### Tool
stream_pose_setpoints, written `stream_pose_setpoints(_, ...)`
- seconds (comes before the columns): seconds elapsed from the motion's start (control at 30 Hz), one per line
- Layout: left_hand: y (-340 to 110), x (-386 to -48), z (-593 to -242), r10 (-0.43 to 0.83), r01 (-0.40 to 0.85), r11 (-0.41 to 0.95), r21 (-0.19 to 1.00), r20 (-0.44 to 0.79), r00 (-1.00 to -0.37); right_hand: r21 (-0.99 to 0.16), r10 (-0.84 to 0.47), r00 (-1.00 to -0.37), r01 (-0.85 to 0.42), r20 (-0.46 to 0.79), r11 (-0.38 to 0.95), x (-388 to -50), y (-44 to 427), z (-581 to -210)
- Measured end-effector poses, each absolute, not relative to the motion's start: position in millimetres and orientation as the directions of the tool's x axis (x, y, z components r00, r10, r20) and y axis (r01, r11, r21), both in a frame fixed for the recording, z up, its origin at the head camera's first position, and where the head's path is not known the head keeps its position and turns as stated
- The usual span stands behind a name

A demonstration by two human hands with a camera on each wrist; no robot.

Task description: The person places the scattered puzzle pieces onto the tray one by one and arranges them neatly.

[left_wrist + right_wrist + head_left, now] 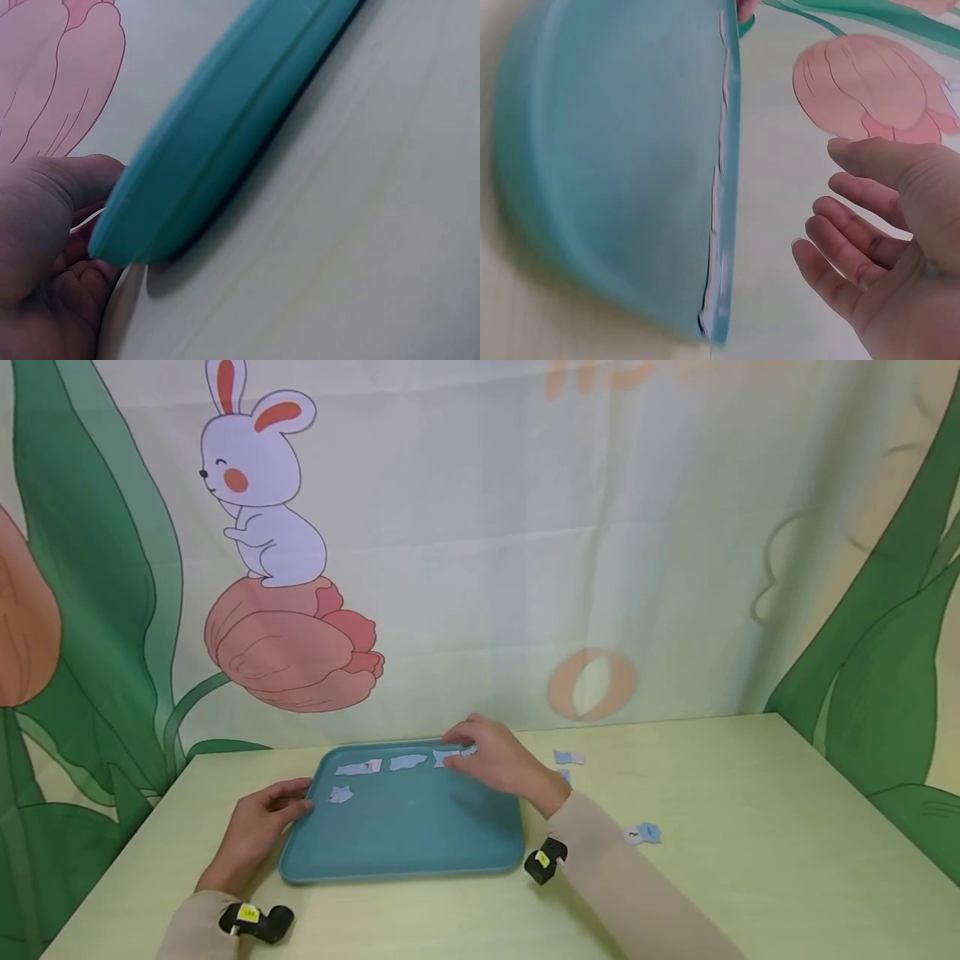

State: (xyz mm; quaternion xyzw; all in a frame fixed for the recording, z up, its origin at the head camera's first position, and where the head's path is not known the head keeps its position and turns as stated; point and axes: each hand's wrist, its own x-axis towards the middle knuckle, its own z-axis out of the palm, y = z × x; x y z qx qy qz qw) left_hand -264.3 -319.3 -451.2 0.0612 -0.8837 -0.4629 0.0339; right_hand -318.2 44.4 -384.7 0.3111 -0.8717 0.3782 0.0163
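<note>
A teal tray [405, 835] lies on the table, with several torn pieces of printed paper in a row along its far side. Among them are a long piece [358, 768] and a plain pale one [408, 762]; a smaller scrap [341, 794] lies nearer, at the left. My left hand [258, 822] holds the tray's left edge, its thumb at the rim [161, 165] in the left wrist view. Over the far right part of the tray is my right hand [498, 756], partly covering a paper piece [446, 758]. In the right wrist view its fingers [855, 247] are spread and hold nothing.
To the right of the tray, more torn paper scraps lie on the table: one at the back [568, 757], another partly behind the right wrist [565, 776], and one beside the right sleeve [645, 834]. A printed curtain [480, 568] hangs behind the table.
</note>
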Motion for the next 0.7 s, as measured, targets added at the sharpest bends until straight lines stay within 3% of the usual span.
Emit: stream_pose_setpoints(0.7,-318,-265,-459,-0.145,-0.056,0.556,0.829,0.031,-0.989,-0.616,-0.425,-0.856,-0.51,0.294,0.601,-333,114,-384)
